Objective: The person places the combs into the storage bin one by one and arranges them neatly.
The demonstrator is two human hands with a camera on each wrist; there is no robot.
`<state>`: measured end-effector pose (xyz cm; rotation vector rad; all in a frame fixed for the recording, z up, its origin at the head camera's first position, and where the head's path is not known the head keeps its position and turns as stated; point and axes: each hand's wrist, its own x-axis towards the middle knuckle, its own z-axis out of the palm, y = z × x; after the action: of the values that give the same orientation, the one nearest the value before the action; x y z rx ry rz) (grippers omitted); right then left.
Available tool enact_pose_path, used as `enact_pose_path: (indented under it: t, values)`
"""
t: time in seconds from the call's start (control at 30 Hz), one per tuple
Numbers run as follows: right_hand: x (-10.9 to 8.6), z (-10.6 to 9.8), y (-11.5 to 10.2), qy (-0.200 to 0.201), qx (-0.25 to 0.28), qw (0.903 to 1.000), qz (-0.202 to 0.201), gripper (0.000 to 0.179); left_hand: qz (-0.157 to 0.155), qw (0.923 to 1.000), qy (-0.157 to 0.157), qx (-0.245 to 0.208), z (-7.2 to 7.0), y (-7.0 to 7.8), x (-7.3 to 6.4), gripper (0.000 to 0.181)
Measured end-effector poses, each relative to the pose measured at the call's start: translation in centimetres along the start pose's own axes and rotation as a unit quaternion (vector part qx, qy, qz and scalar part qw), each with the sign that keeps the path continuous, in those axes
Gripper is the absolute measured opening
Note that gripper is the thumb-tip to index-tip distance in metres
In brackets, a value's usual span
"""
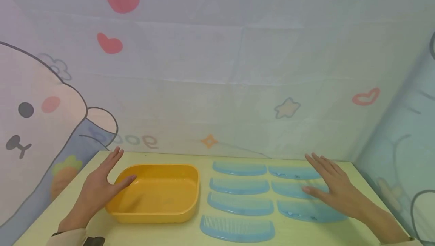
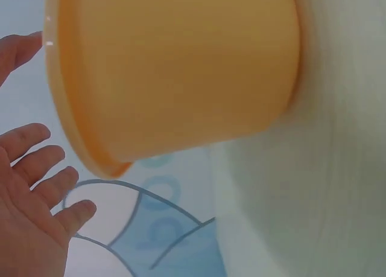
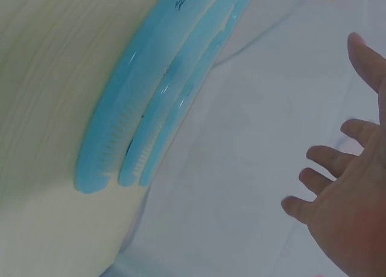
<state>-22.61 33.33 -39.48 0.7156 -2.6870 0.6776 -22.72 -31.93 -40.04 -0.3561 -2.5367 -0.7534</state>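
Over the left rim of a yellow plastic basin [image 1: 156, 217] hovers my left hand [image 1: 98, 185], fingers spread and holding nothing. In the left wrist view the basin's outer wall [image 2: 181, 66] fills the top, with the left hand [image 2: 36, 198] beside its rim. My right hand [image 1: 340, 189], also spread and holding nothing, is above the right-hand column of blue combs, hiding part of the middle comb [image 1: 289, 189]. A nearer comb [image 1: 306, 212] shows dark lettering. Several more combs lie in the left column, the nearest comb [image 1: 238, 231] with teeth pointing away from me.
All of this stands on a pale yellow table [image 1: 183, 234]. A printed cloth [image 1: 204, 68] with hearts, a star and a bear rises behind the table's back edge and along both sides. The basin is left of the combs, and its visible floor is bare.
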Motion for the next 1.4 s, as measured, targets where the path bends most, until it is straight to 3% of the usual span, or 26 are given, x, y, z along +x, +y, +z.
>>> enact_pose_path:
  t: [0.23, 0.37, 0.63, 0.8, 1.1, 1.4]
  values:
    - [-1.1, -0.6, 0.4, -0.050, 0.047, 0.9972, 0.030, 0.088, -0.062, 0.9976, -0.021, -0.023, 0.0, -1.5, -1.1, 0.083]
    - [-2.1, -0.7, 1.0, -0.068, 0.046, 0.9959, 0.037, 0.085, -0.080, 0.9960, -0.037, -0.017, 0.2, -2.6, -1.8, 0.076]
    - [-3.4, -0.3, 2.4, -0.076, 0.023, 0.9963, 0.033, 0.076, -0.085, 0.9938, -0.066, -0.029, 0.7, -3.9, -2.6, 0.063]
    - [-3.9, 0.0, 3.7, -0.073, 0.020, 0.9970, 0.017, 0.069, -0.085, 0.9937, -0.053, -0.050, 1.1, -4.3, -2.9, 0.056]
    - [-4.2, 0.1, 6.0, -0.108, 0.059, 0.9921, -0.022, 0.057, -0.083, 0.9916, -0.024, -0.096, 1.7, -4.7, -2.7, 0.047]
    - [-4.8, 0.2, 7.7, -0.124, 0.081, 0.9888, -0.020, 0.049, -0.105, 0.9906, -0.034, -0.081, 1.6, -4.6, -2.5, 0.045]
